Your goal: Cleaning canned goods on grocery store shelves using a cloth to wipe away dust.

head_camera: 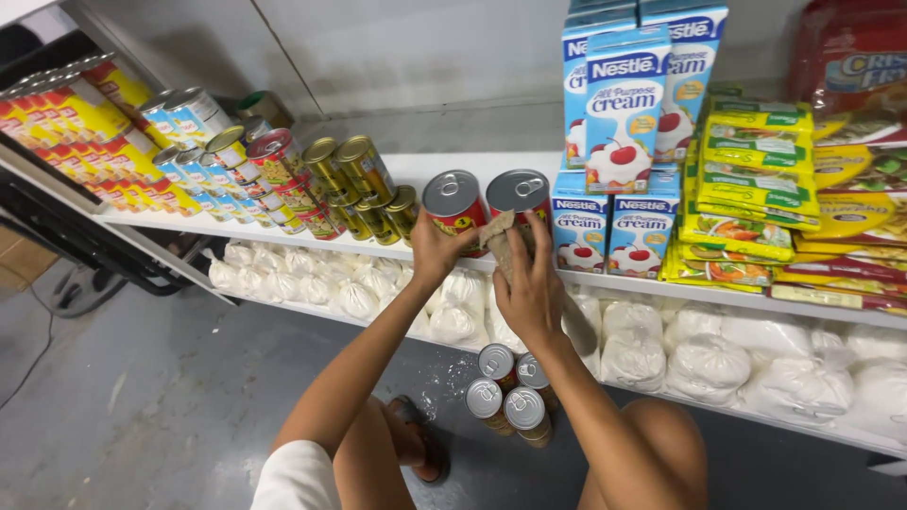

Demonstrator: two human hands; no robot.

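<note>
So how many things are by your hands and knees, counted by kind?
Red round metal cans on the white shelf: 2
Crumpled brown cloth in the right hand: 1
Silver-topped round metal cans on the grey floor: 4
Total: 7

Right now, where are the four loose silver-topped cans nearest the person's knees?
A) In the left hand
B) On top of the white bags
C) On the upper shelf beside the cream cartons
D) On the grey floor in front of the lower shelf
D: the four cans stand clustered upright on the grey floor, between the person's knees, below the lower shelf of white bags.
</note>
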